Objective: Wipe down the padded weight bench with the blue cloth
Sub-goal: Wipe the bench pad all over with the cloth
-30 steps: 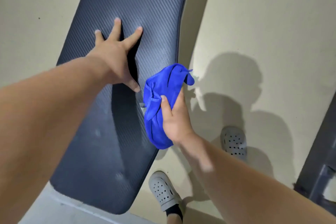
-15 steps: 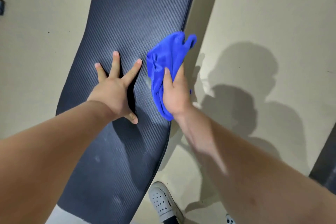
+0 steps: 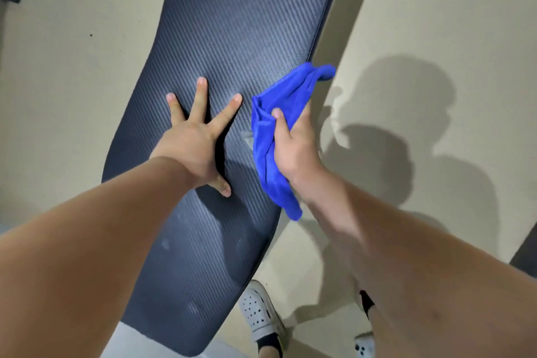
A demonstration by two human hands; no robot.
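Wiping the right edge of the bench [image 3: 247, 23]: my right hand [image 3: 293, 151], fingers gripping the blue cloth [image 3: 263, 154], has slid up level with my left hand [image 3: 191, 142], fingers spread flat. The far end seems unwiped, though glare obscures it.

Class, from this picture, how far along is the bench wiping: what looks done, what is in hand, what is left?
Done: no part looks plainly wiped. In hand: the right hand holds the cloth against the bench at its right edge; the left hand rests flat beside it. Left: pale smudges at the near end, likely the far end too.
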